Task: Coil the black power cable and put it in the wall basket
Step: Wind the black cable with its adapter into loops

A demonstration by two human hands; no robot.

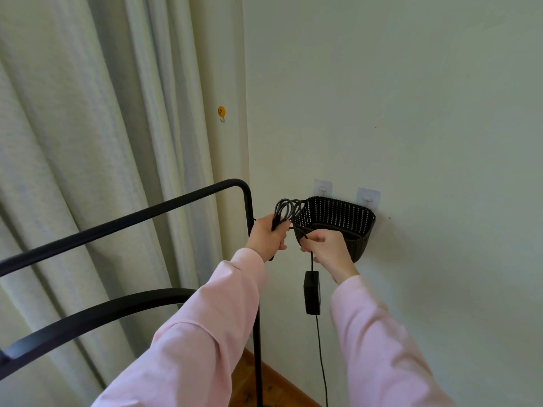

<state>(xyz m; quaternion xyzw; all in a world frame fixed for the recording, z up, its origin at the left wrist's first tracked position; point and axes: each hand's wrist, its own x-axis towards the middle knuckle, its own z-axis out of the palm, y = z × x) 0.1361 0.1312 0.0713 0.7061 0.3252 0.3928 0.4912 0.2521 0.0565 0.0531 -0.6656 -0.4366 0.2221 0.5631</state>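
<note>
My left hand [269, 235] grips a bundle of loops of the black power cable [286, 211], held upright just left of the wall basket. A strand runs from the loops to my right hand [326, 248], which pinches it in front of the basket's near wall. Below that hand hangs the cable's black adapter brick [312, 292], with more cable trailing down toward the floor. The dark woven wall basket [338, 215] hangs on two clear adhesive hooks; the part of its inside that shows holds nothing.
A black metal rack frame [176, 201] stands at the left, its upright post [258, 348] close beside my left arm. Pale curtains [88, 142] cover the left side. A yellow smiley hook [221, 111] is stuck high up beside the curtains. Wooden floor [264, 386] shows below.
</note>
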